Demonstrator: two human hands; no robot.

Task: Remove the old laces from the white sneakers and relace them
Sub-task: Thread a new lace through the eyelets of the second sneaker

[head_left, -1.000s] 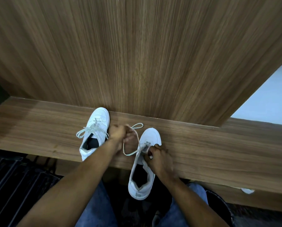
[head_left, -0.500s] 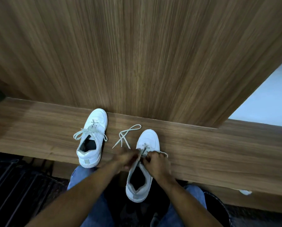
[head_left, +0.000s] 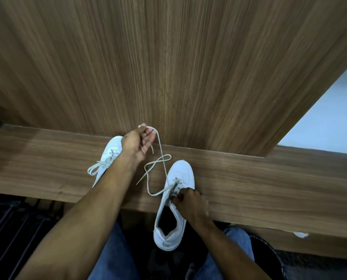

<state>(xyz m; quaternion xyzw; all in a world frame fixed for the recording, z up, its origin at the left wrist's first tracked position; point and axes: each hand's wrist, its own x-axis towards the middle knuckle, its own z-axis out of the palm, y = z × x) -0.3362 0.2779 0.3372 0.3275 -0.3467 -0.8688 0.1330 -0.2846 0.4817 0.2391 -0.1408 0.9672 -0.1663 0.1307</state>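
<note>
While gripped, sneaker [head_left: 175, 201] seemingly points away.

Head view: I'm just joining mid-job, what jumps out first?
The left hand is raised toward the wood panel, pulling a lace taut from the right sneaker, whose heel overhangs the ledge. The right hand grips that sneaker at its eyelets. The left sneaker, laced, sits behind the left arm.

Two white sneakers sit on one wooden tabletop [head_left: 249, 178]: the left sneaker [head_left: 110, 150], partly behind a forearm, and the right sneaker [head_left: 178, 172], its heel past the front edge. Two laces show: one tied lace [head_left: 97, 167] on the left sneaker and one loose lace [head_left: 156, 164] running from the right sneaker. Two hands are in view, the left hand [head_left: 137, 141] and the right hand [head_left: 190, 203].
</note>
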